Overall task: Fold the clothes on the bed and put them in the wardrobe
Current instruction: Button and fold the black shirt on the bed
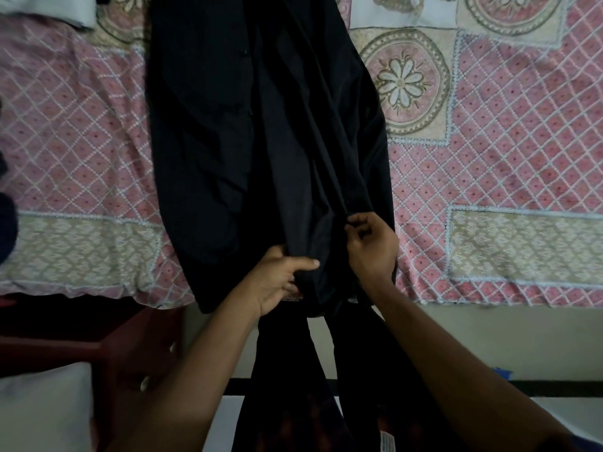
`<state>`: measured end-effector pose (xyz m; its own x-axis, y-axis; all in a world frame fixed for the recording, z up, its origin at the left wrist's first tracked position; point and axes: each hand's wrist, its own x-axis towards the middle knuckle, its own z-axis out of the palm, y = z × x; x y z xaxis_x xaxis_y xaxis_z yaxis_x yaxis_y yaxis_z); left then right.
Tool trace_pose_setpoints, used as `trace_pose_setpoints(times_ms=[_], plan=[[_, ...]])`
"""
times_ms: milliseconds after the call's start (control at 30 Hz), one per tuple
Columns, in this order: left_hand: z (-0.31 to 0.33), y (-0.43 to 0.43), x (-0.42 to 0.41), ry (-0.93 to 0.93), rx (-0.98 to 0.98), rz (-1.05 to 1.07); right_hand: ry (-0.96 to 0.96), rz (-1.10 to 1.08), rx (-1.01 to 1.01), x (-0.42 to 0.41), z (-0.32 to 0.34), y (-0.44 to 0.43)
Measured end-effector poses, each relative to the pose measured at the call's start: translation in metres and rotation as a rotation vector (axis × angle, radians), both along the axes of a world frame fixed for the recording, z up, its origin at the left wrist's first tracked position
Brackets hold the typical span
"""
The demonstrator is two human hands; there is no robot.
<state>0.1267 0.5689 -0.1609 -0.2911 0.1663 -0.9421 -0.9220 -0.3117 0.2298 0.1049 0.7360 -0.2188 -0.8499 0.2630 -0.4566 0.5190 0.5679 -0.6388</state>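
Note:
A long black garment [248, 132] with buttons down its front lies lengthwise across the bed, its near end reaching the bed's front edge. My left hand [277, 278] grips the near hem, thumb on top and fingers tucked under the cloth. My right hand [372, 246] pinches a fold of the same garment just to the right, near its right edge. Below the hands, dark cloth [293, 370] hangs down past the bed's edge; whether it belongs to the garment I cannot tell.
The bed carries a pink quilted cover [505, 151] with beige floral panels. A white pillow [49, 8] lies at the far left. Dark clothing [6, 230] shows at the left edge. A red-brown wooden piece [98, 337] and a white object [42, 409] stand below left.

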Motion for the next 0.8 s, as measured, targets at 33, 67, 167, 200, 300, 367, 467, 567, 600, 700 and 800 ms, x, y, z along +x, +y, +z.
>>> trace_pose_setpoints(times_ms=[33, 67, 167, 200, 300, 367, 467, 567, 600, 700, 800], plan=[[-0.002, 0.003, 0.000, -0.005, 0.035, -0.050, 0.000, 0.006, 0.034, -0.002, -0.001, 0.003], [-0.003, 0.004, -0.002, 0.009, 0.053, -0.030, 0.003, 0.032, 0.078, -0.004, -0.002, 0.006], [-0.009, 0.003, -0.011, 0.179, 0.011, 0.112, 0.029, 0.174, 0.183, -0.007, -0.008, 0.014], [-0.006, 0.003, -0.015, 0.214, 0.047, 0.156, 0.045, 0.220, 0.192, -0.007, -0.008, 0.016], [-0.011, -0.001, -0.023, 0.201, 0.069, 0.239, 0.095, 0.243, 0.107, -0.007, -0.003, 0.013], [-0.018, -0.005, -0.027, 0.141, -0.028, 0.206, 0.108, 0.100, -0.056, -0.011, 0.011, 0.006], [-0.028, -0.009, -0.023, 0.122, -0.182, -0.005, 0.153, 0.126, -0.326, -0.015, 0.037, -0.016], [-0.036, -0.005, -0.010, 0.071, -0.279, -0.083, 0.158, 0.483, -0.475, -0.008, 0.058, -0.036], [-0.038, -0.004, -0.006, 0.055, -0.264, -0.074, 0.096, 0.580, -0.508, -0.006, 0.061, -0.042], [-0.043, -0.006, 0.004, 0.080, -0.377, -0.135, -0.201, 0.611, -0.676, -0.008, 0.058, -0.054], [-0.045, -0.022, 0.003, 0.222, -0.439, -0.126, -0.315, 0.333, -0.781, -0.025, 0.037, -0.050]])
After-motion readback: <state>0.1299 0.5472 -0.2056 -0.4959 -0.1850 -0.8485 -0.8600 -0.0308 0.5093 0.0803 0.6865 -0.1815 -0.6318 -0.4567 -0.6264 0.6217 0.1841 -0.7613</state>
